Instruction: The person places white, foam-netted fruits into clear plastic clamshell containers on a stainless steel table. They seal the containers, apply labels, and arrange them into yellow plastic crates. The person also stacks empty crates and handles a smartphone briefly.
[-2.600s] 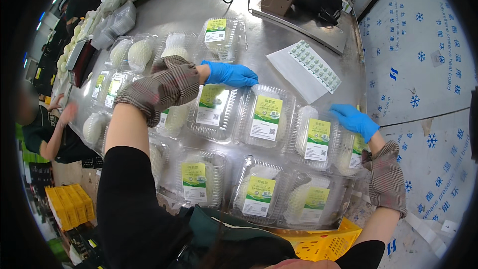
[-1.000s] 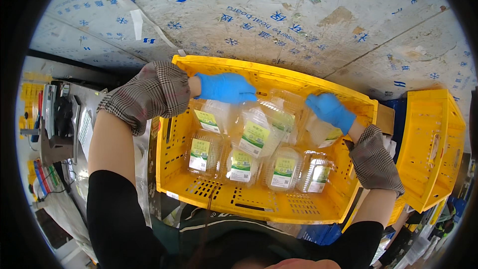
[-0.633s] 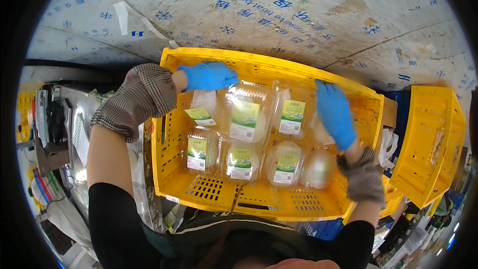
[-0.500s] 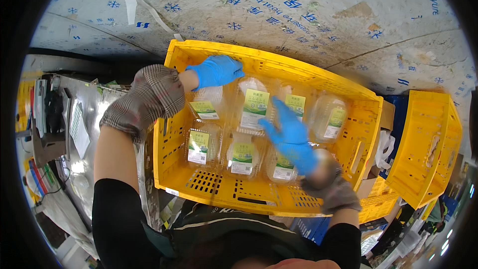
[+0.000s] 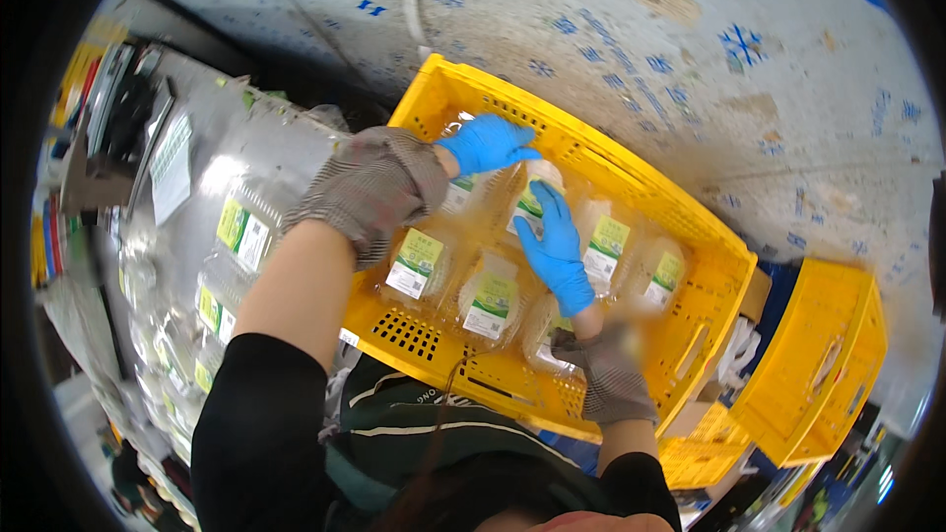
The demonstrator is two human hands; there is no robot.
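Over the far left part of the yellow crate [image 5: 404, 337], my left hand [image 5: 488, 143] in a blue glove has its fingers stretched to the right, at the far end of a clear plastic container [image 5: 529, 199] with a green-and-white label. My right hand [image 5: 557, 254], gloved too, reaches across that container's right side, thumb and fingers apart. Whether either hand presses on it I cannot tell. Similar labelled containers lie in two rows, among them one at near left [image 5: 416, 264], one at near middle [image 5: 491, 303] and one at far right [image 5: 662, 274].
On the left, a metal table [image 5: 212, 118] carries more clear containers [image 5: 241, 232] and a paper sheet [image 5: 170, 169]. A pale printed wall panel [image 5: 631, 30] rises behind the crate. Another yellow crate [image 5: 808, 365] stands to the right, beside cardboard.
The view has turned, so the crate appears more slanted and more of the left table shows. My right hand has moved toward the far middle container, closer to my left hand.
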